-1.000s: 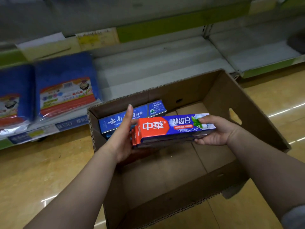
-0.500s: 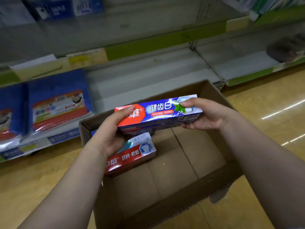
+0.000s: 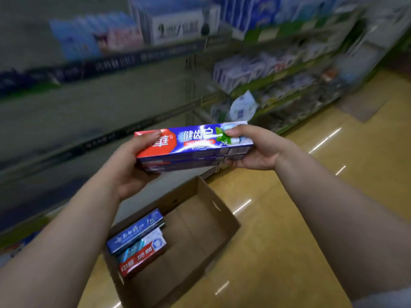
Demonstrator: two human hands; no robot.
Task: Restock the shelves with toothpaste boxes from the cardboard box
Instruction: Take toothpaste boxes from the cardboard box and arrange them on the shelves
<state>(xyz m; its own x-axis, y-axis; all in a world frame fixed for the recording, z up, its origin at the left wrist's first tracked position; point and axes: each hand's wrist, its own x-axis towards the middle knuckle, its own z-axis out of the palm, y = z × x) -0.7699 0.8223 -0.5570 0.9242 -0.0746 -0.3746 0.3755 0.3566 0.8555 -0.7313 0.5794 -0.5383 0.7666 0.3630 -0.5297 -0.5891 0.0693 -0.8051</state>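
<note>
A stack of red-and-blue toothpaste boxes (image 3: 195,145) is held level in front of me, well above the cardboard box (image 3: 211,236) on the floor. My left hand (image 3: 133,167) grips the red left end. My right hand (image 3: 255,150) grips the white right end. Inside the cardboard box, along its left wall, lie a blue toothpaste box (image 3: 135,232) and a red-and-white one (image 3: 142,254). The shelves (image 3: 93,107) ahead are blurred; their middle and lower levels look bare.
An upper shelf carries blue and white packages (image 3: 173,25). Further right, shelving (image 3: 278,70) holds several white and blue goods. The yellow shiny floor (image 3: 322,174) stretches to the right of the cardboard box.
Both hands have lifted the toothpaste stack up out of the cardboard box. My view has swung upward and right, from the low shelves to the higher ones.
</note>
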